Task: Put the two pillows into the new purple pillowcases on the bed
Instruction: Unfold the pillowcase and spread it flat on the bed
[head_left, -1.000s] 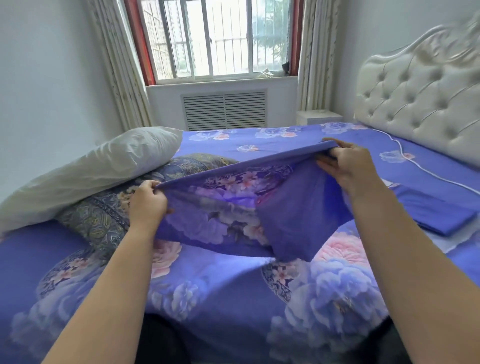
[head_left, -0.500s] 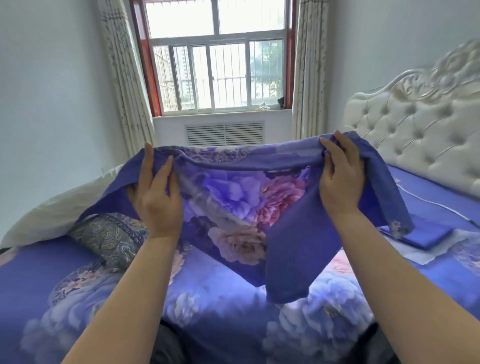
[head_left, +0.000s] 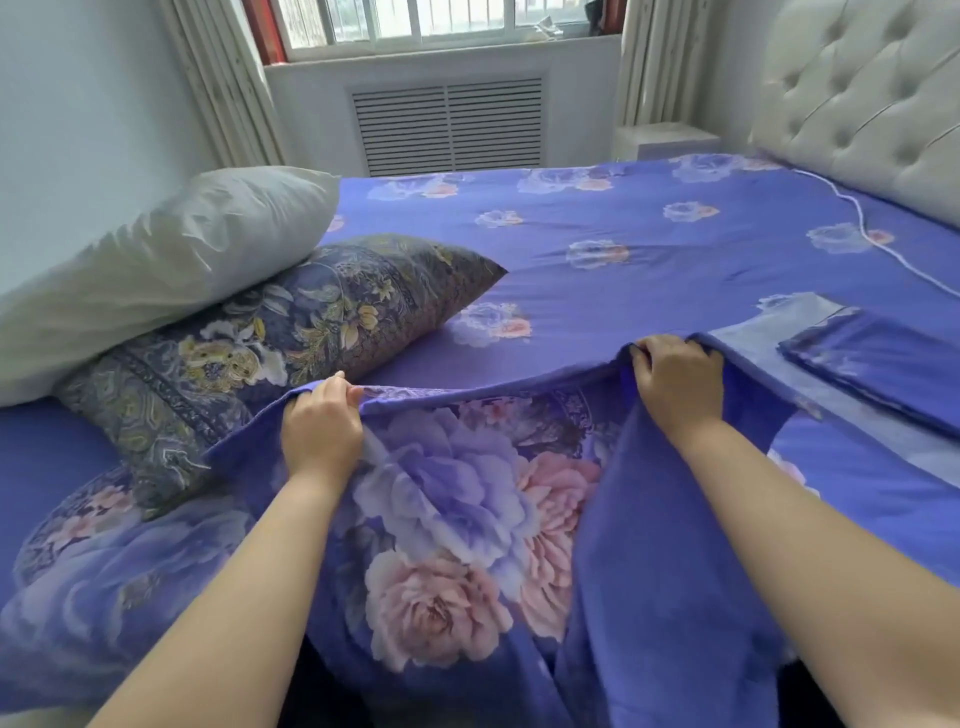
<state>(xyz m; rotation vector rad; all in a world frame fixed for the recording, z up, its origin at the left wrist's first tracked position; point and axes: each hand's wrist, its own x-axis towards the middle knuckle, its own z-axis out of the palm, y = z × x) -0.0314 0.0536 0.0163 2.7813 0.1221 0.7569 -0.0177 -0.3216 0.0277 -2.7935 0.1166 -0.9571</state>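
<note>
We grip the floral purple pillowcase by its far edge, left hand and right hand each pinching it, its long axis running left-right, while the bare white pillow lies up-left, nearer our left hand.

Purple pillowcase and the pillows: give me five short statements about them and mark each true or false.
1. Both hands, left hand and right hand, grip the purple pillowcase. True.
2. The white pillow lies under the patterned pillow. False: it lies on top of it.
3. A pillow is already inside the held pillowcase. False: both pillows lie apart from it on the bed.
4. A folded purple pillowcase lies to the right. True.
5. The white pillow has a floral cover. False: it is plain white.
</note>
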